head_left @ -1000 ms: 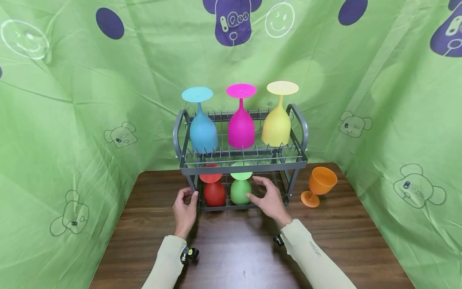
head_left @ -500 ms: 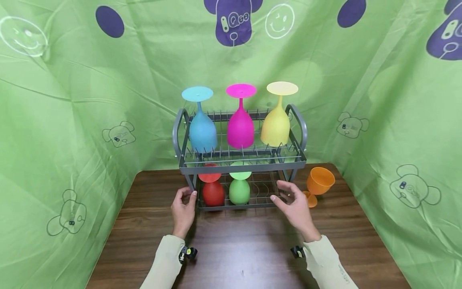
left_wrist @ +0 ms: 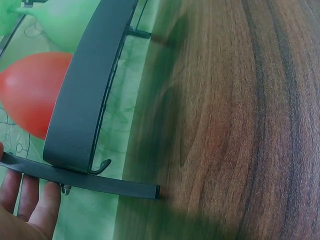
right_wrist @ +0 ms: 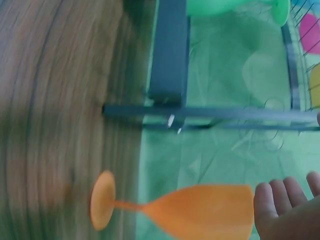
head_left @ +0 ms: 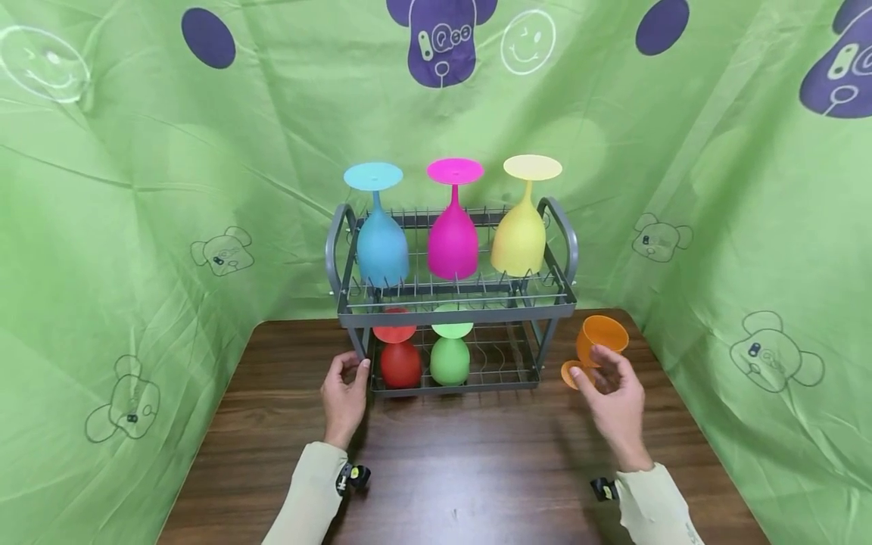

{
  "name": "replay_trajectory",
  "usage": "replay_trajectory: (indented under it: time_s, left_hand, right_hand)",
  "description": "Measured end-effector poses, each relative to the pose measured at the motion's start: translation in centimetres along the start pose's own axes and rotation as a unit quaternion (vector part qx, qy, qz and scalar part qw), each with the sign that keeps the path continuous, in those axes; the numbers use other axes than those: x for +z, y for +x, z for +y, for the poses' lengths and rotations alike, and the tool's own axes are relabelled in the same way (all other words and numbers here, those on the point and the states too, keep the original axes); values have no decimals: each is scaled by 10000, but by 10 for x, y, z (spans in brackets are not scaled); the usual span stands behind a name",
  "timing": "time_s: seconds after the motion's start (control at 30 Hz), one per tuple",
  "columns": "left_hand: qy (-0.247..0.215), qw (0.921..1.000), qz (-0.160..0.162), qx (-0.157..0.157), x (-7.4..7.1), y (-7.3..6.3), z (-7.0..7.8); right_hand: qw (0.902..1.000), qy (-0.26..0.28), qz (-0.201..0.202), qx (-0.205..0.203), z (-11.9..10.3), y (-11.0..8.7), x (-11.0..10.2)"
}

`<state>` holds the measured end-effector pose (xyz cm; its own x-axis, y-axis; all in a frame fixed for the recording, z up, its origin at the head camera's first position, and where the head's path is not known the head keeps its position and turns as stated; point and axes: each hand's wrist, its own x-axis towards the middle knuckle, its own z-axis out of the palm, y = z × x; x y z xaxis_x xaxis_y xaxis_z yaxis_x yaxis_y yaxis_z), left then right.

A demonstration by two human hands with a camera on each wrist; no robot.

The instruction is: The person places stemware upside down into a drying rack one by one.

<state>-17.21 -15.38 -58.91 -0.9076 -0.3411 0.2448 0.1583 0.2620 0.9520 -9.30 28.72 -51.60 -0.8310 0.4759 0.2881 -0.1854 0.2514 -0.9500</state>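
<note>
My left hand [head_left: 345,393] grips the front left corner of the grey rack [head_left: 456,312], likely to steady it. My right hand [head_left: 613,401], fingers loosely apart and holding nothing, reaches the orange cup [head_left: 594,350], which stands upright on the bench [head_left: 450,469] just right of the rack.

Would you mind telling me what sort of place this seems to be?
Probably a staged tabletop recording booth, not a kitchen: green cartoon-print cloth curtains off a wooden table holding only a two-tier dish rack of coloured plastic goblets.
</note>
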Motion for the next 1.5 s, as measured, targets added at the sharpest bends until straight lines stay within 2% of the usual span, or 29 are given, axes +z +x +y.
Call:
replay_trajectory:
  time_s: [0.17,0.3,0.4,0.7,0.93,1.5]
  left_hand:
    - [-35,10000,56,-2,1,0,1]
    - [68,9999,-8,116,1,1,0]
    - [92,9998,-85,169,0,1,0]
    - [47,9996,-233,131,0,-3,3]
    - [-38,9997,-165,197,3,-4,2]
    - [41,9996,-199,172,-4,-1,6]
  right_hand:
    - [9964,-614,577,0,15,14,-17]
    - [9907,-811,1048,322,30,28,-27]
    - [9868,-889,1222,588,40,37,-31]
    - [9852,-967,997,1002,61,52,-31]
    - [9879,-934,817,933,70,58,-25]
    - [9871,-1029,780,947,66,54,-22]
